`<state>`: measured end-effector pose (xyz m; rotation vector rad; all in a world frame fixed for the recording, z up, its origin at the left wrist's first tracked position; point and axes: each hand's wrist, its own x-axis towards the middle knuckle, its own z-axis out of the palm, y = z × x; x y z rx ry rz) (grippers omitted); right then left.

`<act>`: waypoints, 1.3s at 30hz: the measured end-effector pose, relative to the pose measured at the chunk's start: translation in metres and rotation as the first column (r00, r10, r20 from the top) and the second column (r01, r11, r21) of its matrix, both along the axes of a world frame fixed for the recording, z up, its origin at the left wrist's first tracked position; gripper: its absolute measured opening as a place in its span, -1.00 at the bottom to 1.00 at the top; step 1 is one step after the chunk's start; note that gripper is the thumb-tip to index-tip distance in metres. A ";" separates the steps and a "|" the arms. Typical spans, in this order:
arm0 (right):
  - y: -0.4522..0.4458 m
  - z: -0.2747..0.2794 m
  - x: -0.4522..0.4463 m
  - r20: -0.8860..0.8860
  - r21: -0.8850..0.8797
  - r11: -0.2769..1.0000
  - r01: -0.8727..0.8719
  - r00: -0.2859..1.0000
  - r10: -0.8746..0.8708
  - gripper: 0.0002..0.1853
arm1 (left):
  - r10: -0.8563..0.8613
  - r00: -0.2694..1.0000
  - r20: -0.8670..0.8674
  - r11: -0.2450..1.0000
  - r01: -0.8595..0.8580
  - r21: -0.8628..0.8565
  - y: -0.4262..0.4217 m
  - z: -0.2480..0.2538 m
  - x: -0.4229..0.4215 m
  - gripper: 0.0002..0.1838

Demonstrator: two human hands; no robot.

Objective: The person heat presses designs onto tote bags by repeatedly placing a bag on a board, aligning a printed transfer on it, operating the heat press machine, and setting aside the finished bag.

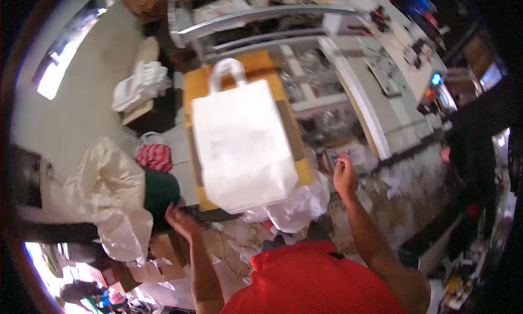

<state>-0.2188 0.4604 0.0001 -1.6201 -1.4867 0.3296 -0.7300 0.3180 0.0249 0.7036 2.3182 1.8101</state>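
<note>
A white tote bag with a loop handle lies flat on a yellow-brown board in front of me. My left hand is off the bag's lower left, beside a dark green rounded object, fingers apart and nothing seen in them; whether it touches that object I cannot tell. To the right of the board is my right hand, raised, its fingers bent together. Anything between those fingers is too small or blurred to make out. Neither hand touches the tote bag.
White bags are stacked at the left behind a red-and-white striped bundle. Cream sheeting drapes beside my left hand. A metal rail frame crosses the back. White plastic hangs at the board's near edge.
</note>
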 end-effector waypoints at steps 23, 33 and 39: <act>0.161 -0.294 0.208 0.476 -0.738 0.631 -0.239 0.477 0.739 -0.23 | -0.428 0.546 0.720 -0.021 0.790 -0.612 -0.260 -0.118 0.239 -0.75; 0.139 -0.240 0.213 0.189 -0.669 0.668 -0.326 0.795 0.577 -0.73 | -0.626 0.542 0.561 0.058 0.750 -0.659 -0.130 -0.110 0.304 -0.62; 0.017 0.009 0.141 0.078 -0.544 0.716 -0.437 0.824 0.562 -0.81 | -0.911 0.232 0.340 0.109 0.933 -0.344 0.020 0.027 0.365 -0.34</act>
